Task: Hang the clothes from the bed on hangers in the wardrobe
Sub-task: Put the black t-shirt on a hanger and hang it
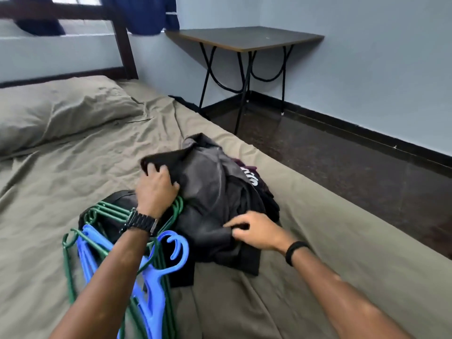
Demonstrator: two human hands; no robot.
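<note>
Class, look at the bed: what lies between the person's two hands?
In the head view, the dark garment spans it: left hand grips one edge, right hand pinches another.

bed, olive sheet | pillow | dark clothes | hangers, maybe ten

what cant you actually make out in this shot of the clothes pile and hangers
- Head view: how many garments the dark clothes pile holds; folds overlap.
- White print on the maroon garment: mostly tucked under dark fabric, unreadable.
- Green hangers and blue hangers: count unclear, the left forearm crosses them and the bottom edge cuts them off.
- The wardrobe: out of frame.
</note>
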